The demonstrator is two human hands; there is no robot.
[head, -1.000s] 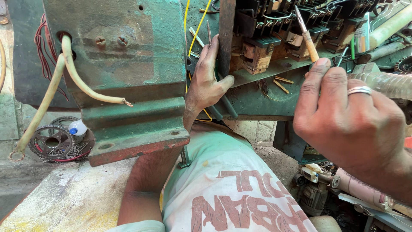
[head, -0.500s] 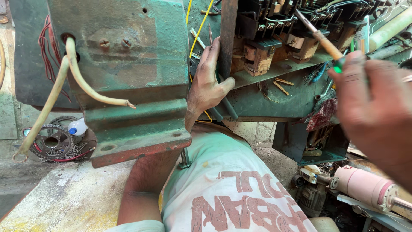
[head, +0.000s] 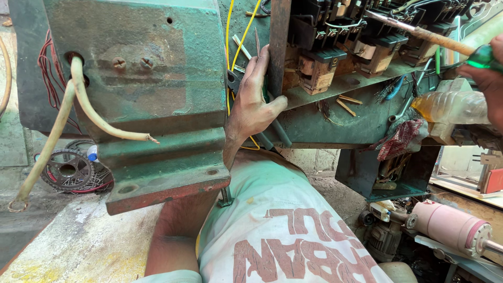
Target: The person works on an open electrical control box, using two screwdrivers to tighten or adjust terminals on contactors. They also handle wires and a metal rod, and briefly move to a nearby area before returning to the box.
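Note:
My left hand point(head: 255, 102) grips the rusty upright edge of an open green metal electrical cabinet point(head: 157, 78), with yellow wires point(head: 237, 36) running just behind its fingers. At the right edge of the view, my right hand point(head: 487, 84) holds a screwdriver point(head: 419, 34) by its green handle. The long shaft reaches up and left to the row of black switch blocks point(head: 340, 31) inside the cabinet. Only part of the right hand shows.
Thick cream cables point(head: 78, 110) hang from the cabinet's left side. A sprocket wheel point(head: 68, 170) lies on the floor at left. A plastic bottle point(head: 450, 107), red rag point(head: 401, 139) and a pink motor point(head: 450, 225) sit at right. My knee in pale cloth point(head: 283, 225) fills the foreground.
My right hand has moved right and up toward the frame's edge, turning the screwdriver from near upright to a shallow slant. The left hand has stayed on the cabinet edge.

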